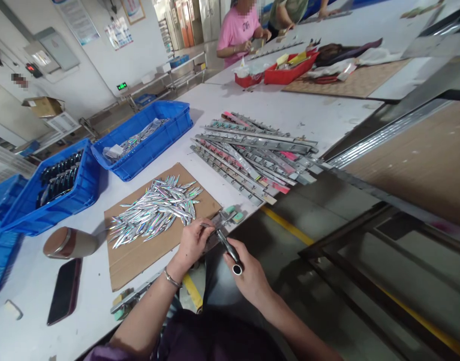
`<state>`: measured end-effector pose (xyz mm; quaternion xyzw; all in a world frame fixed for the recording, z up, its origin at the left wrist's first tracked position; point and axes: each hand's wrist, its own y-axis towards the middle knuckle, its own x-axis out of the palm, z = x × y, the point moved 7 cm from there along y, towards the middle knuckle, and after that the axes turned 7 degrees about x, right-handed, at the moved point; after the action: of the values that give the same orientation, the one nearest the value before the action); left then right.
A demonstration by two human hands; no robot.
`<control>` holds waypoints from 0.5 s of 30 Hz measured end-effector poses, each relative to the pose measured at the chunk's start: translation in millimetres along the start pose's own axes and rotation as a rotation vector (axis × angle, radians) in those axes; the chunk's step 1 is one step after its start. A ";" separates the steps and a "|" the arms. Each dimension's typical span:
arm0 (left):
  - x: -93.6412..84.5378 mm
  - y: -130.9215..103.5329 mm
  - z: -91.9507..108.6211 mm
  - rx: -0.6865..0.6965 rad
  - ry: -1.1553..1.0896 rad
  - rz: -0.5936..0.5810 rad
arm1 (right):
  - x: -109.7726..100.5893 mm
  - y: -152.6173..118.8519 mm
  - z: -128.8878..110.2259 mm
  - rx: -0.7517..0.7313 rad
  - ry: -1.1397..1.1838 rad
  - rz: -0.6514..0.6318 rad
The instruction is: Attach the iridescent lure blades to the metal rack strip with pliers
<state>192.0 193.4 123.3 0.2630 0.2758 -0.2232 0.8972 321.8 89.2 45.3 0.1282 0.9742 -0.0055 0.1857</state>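
Observation:
My left hand [194, 242] is closed in a pinch at the table's front edge, beside the cardboard sheet. What lies between its fingertips is too small to make out. My right hand [248, 271] grips a dark cylindrical tool [227, 246] with a round, white-centred end toward me; its far tip comes close to the left fingertips. Just beyond sits a small metal fixture [224, 216] with green pads [238, 217]. A heap of shiny silver, slim fish-shaped pieces [155, 208] covers much of the brown cardboard sheet [130, 268].
Metal strips with clips [248, 150] lie piled at the right. Blue crates [151, 160] stand along the left, with a brown cup [70, 242] and phone [64, 291] nearer. Red trays [290, 70] and a person in pink [239, 30] are farther back. A metal-edged frame [395, 130] borders the right.

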 end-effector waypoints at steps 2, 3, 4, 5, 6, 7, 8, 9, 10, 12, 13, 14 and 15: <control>2.1 1.6 0.8 0.023 0.030 -0.015 | 2.1 1.9 6.6 0.124 0.213 -0.029; 3.1 2.2 1.2 0.036 0.039 -0.015 | 4.7 2.7 11.5 0.199 0.363 -0.045; 4.1 2.7 1.8 0.052 0.046 -0.013 | 9.1 3.2 16.8 0.278 0.524 -0.069; 5.1 2.9 2.8 0.071 0.052 -0.011 | 14.4 3.4 21.6 0.353 0.676 -0.097; 6.2 2.9 3.8 0.090 0.059 -0.010 | 19.9 3.4 25.0 0.410 0.794 -0.130; 7.3 2.7 4.8 0.107 0.067 -0.012 | 23.9 3.5 26.7 0.439 0.855 -0.162; 8.4 2.3 5.4 0.120 0.075 -0.015 | 24.2 3.9 26.9 0.429 0.841 -0.169; 9.2 1.8 5.5 0.129 0.084 -0.018 | 21.0 4.6 26.0 0.392 0.773 -0.149; 9.9 1.3 5.1 0.133 0.094 -0.020 | 14.8 5.0 24.1 0.343 0.694 -0.109; 11.0 0.3 3.1 0.129 0.109 -0.025 | -1.9 5.0 14.4 0.204 0.465 -0.018; 11.4 -0.1 1.9 0.124 0.111 -0.027 | -9.2 4.6 6.1 0.113 0.298 0.006; 11.7 -0.3 0.9 0.120 0.110 -0.029 | -13.4 4.0 -3.0 0.020 0.112 0.006; 12.1 -0.4 0.2 0.117 0.107 -0.031 | -14.5 3.5 -11.0 -0.062 -0.067 -0.010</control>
<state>200.9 189.8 115.9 0.3222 0.3140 -0.2384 0.8607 331.8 89.6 60.9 0.1172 0.9678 0.0194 0.2219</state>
